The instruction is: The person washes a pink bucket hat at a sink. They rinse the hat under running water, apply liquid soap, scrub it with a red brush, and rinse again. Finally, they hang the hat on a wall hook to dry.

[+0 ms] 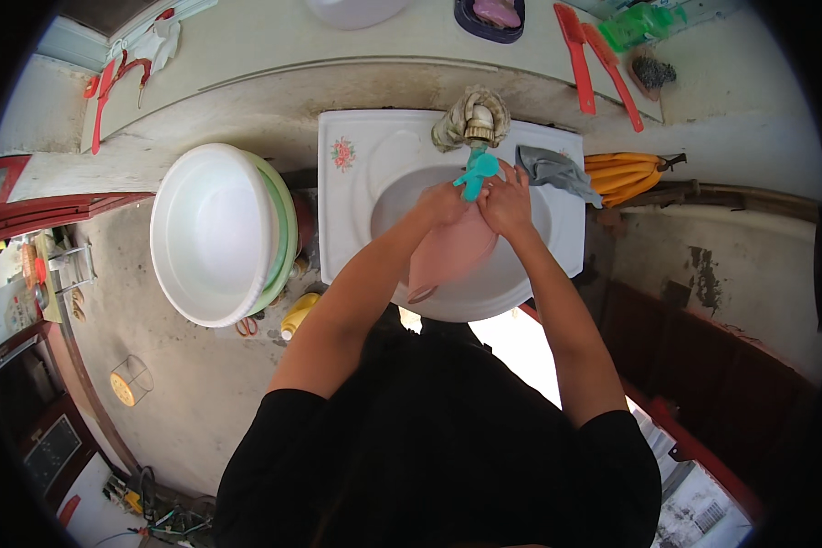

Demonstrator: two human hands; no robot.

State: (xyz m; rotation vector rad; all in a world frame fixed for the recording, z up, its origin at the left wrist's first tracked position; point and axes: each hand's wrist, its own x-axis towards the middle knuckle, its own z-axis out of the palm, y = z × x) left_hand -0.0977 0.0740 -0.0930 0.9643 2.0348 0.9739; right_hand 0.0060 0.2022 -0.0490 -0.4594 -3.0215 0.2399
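A pink cloth item [452,253], possibly a garment or glove, hangs from both hands over the white washbasin [346,233]. My left hand [443,204] grips its upper left part, just left of the tap's turquoise plastic handle [478,175]. On the other side of the handle, my right hand [507,202] holds the top right of the pink item, with some fingers raised. The tap [479,123] is wrapped in pale, dirty cloth at its base. Part of the fingers is hidden behind the handle. A grey cloth [558,171] lies on the basin's right rim, beside my right hand.
Stacked plastic basins, a white one [212,236] on top, stand left of the washbasin. On the ledge behind are a soap dish [490,31], red brushes [577,61], a green bottle [637,27] and a steel-wool scourer [652,72]. Orange cloth [623,175] hangs at right.
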